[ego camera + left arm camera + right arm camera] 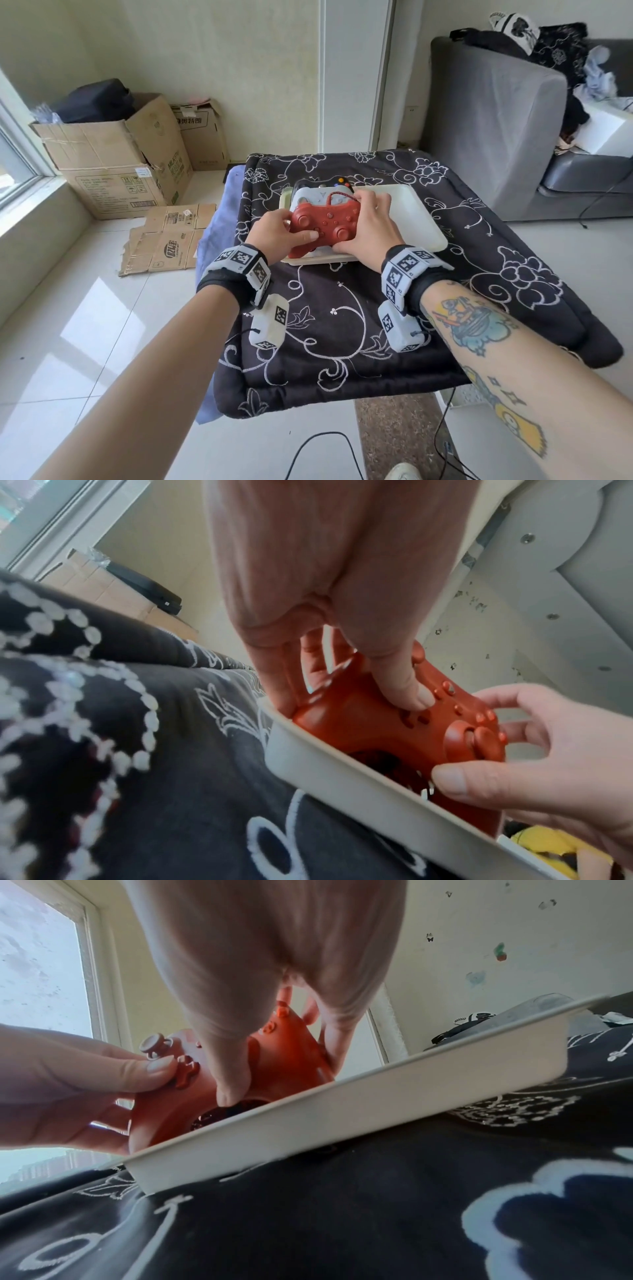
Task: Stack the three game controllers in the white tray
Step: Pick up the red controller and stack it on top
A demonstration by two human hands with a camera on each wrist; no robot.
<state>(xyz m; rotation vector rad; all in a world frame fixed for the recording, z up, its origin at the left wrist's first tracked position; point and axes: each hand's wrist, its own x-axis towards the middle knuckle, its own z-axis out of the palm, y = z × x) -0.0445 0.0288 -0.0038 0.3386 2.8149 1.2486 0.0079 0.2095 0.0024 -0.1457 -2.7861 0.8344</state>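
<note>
A red game controller (325, 222) lies over a light grey controller (310, 197) in the left part of the white tray (418, 219). Behind them a black controller (337, 180) with coloured buttons pokes out at the tray's far edge. My left hand (279, 233) grips the red controller's left handle, thumb on its face. My right hand (368, 222) grips its right side, fingers curled over the top edge by the red braided cord (337, 197). In the left wrist view the red controller (394, 723) sits just inside the tray rim (342, 775). The right wrist view shows the controller (274, 1064) behind the tray wall (342, 1118).
The tray rests on a black quilt (342, 325) with white embroidery covering a low table. Cardboard boxes (113, 161) stand on the floor at the left, a grey sofa (513, 130) at the right. Cables (442, 442) trail on the floor near the table's front.
</note>
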